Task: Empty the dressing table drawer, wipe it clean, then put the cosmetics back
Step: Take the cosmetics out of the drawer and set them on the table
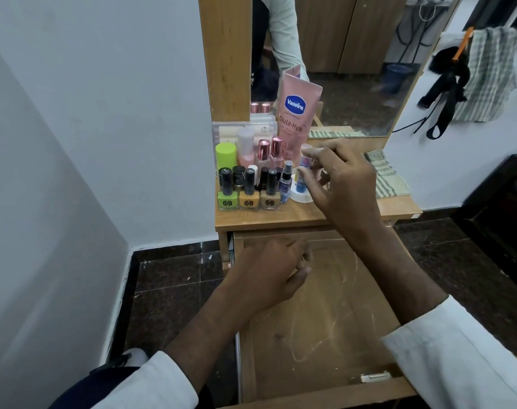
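- The drawer [319, 320] stands pulled out toward the near edge of the scene, below the dressing table top [298, 215]; its wooden floor shows pale streaks and scuffs, and a small metal latch [373, 377] sits at its near right corner
- The cosmetics stand crowded on the left part of the table top, well apart from the drawer floor; three nail polish bottles [248, 190] line the near row, green, orange and tan from left to right; behind them stand dark-capped bottles, a lime green cap [226, 156] and two rose-gold caps [269, 149]; a tall pink Vaseline tube [295, 119] rises at the far side, in front of the mirror [354, 69]
- The right hand [344, 184] reaches over the table top; its thumb and forefinger pinch a small blue bottle [303, 172], which stands just right of a little spray bottle [286, 183], over a white round base [300, 197]
- The left hand [273, 273] hovers over the far left of the drawer, fingers loosely curled, grasping nothing
- A green-and-white striped cloth [390, 175] lies on the far right of the table top, beside the right hand
- White sleeves cover both forearms near the camera; a checked towel [487, 75] and black straps [446, 84] hang on the wall at the right
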Motion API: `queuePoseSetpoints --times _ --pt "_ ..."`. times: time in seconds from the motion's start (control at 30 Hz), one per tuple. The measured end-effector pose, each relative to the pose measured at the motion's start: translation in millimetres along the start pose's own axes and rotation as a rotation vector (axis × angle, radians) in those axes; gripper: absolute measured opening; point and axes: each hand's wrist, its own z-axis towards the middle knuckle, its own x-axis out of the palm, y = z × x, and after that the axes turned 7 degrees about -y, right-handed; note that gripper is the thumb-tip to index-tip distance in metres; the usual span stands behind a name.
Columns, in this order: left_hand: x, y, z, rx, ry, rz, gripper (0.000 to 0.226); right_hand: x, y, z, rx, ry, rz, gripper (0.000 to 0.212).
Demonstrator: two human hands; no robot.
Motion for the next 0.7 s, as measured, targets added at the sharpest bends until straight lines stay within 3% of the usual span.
queuePoseSetpoints --times 0.7 --pt "6.8 1.8 -1.0 0.002 0.064 -0.001 0.022 -4.4 -1.0 -1.9 0.012 0.091 -0.034 0.042"
